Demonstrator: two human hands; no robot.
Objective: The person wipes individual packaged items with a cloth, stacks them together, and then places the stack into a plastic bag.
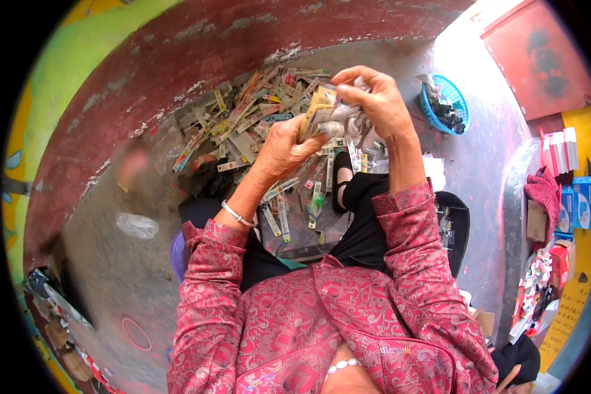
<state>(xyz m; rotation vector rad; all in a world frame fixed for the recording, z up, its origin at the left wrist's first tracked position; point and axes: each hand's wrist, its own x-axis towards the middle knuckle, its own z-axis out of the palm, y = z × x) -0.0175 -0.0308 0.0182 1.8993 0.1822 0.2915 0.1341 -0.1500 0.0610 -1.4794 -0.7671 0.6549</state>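
Observation:
My left hand (pixel 289 143) is closed around a bundle of clear plastic packets with yellowish cards (pixel 320 109), held up in front of me. At the right side of that bundle, my right hand (pixel 379 98) has its fingers bent over crumpled clear plastic (pixel 356 123) and grips it. What lies under the right fingertips is hidden. Below and beyond both hands, a loose pile of long, narrow packets with coloured ends (pixel 243 121) spreads over the floor. Several of these packets (pixel 280 213) lie nearer, between my legs.
A blue basket (pixel 465 104) with dark items stands at the right. A black tray (pixel 461 236) sits beside my right leg, a purple rounded object (pixel 176 257) by my left. A clear plastic bag (pixel 136 225) lies left. Boxes (pixel 583 205) line the right wall.

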